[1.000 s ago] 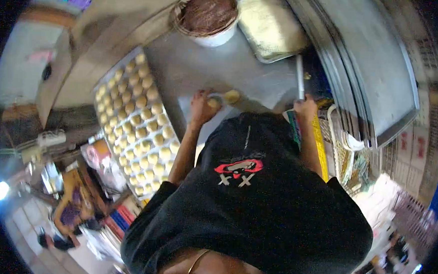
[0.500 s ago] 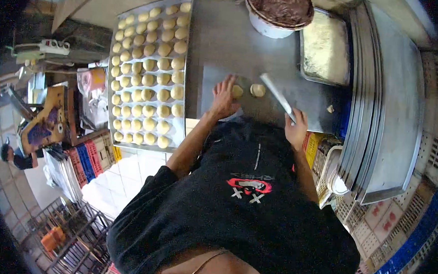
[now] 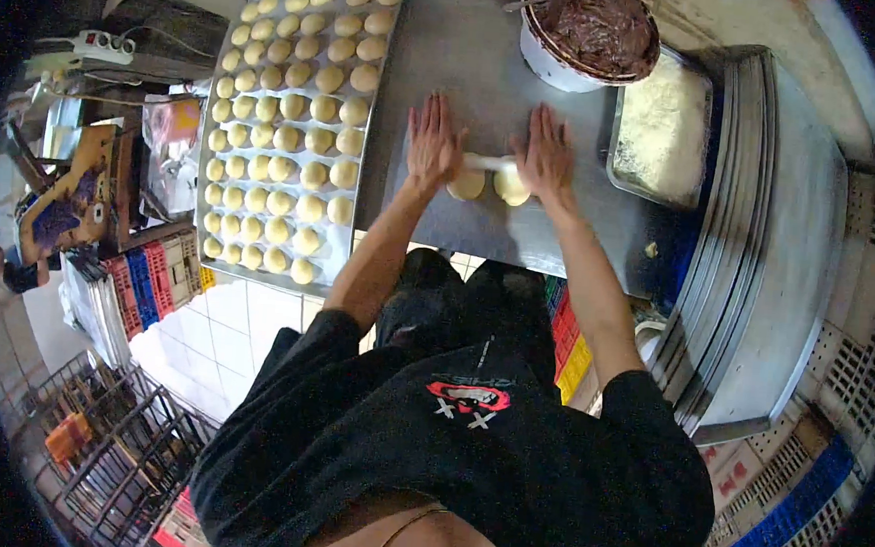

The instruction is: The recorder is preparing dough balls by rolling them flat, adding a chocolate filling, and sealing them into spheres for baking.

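Note:
A pale rolling pin [image 3: 489, 163] lies crosswise on the metal worktable [image 3: 447, 43]. My left hand [image 3: 433, 145] rests over its left end, the fingers stretched out and pointing away from me. Over the right end lies my right hand [image 3: 546, 158], also with straight fingers. Two flattened rounds of dough, a left one [image 3: 466, 185] and a right one [image 3: 512, 188], sit side by side at the near side of the pin, between my hands. The pin covers their far edges, and my palms hide its ends.
To the left, a large tray [image 3: 334, 253] carries rows of dough balls. A white bucket [image 3: 553, 68] of brown paste stands at the back, beside a pan [image 3: 613, 149] of pale yellow crumbs. Stacked metal trays [image 3: 785, 245] lean at the right. A small scrap [image 3: 650, 249] lies near the table's right edge.
The rolling pin, held slanted by one end in my right hand before, now lies level under both hands. My left hand has moved onto it. The two dough pieces look wider and flatter.

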Available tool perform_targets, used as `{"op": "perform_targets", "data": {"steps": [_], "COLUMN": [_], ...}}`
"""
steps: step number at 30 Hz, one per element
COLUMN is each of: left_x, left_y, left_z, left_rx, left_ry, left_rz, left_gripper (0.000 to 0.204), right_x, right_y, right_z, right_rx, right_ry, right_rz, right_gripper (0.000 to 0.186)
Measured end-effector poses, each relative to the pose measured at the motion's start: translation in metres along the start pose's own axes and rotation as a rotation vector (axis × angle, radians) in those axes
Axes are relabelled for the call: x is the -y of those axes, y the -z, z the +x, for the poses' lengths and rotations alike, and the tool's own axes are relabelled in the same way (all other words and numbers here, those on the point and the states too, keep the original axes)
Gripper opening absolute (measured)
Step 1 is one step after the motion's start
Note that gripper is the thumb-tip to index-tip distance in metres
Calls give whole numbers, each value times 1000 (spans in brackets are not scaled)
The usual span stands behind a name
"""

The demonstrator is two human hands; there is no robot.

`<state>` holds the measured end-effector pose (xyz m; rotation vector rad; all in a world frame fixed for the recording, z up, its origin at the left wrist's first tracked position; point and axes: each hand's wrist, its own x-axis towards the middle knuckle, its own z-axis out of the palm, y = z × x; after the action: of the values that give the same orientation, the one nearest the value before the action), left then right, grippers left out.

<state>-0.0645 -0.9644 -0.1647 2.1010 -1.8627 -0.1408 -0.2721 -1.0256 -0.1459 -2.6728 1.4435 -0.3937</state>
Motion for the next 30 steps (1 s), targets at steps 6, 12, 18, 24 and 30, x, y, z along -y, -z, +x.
{"op": "perform_targets", "data": {"steps": [6,12,18,24,30], "left_x": [-2,-35,-26,-22,-22], "left_y": [5,40,68,45,44], "left_z": [-2,-117,-157,-75,-53], "left_rx": [10,166,308,-2,338], "left_ry": [-59,-38,-13,149,58], "left_rz": [60,-104,-148,-87,-544], "left_gripper": [74,79,63,43,24], "right_x": [3,41,21,13,30], "right_y": [-6,25,44,36,30], "right_z": [-4,-128,-145,-64,-46], "right_rx": [63,129,106,-21,302], "right_ry": [-85,20,146,-115,-290], "right_rz": [170,220,395,210,721], "right_gripper": [71,72,50,36,14]}}
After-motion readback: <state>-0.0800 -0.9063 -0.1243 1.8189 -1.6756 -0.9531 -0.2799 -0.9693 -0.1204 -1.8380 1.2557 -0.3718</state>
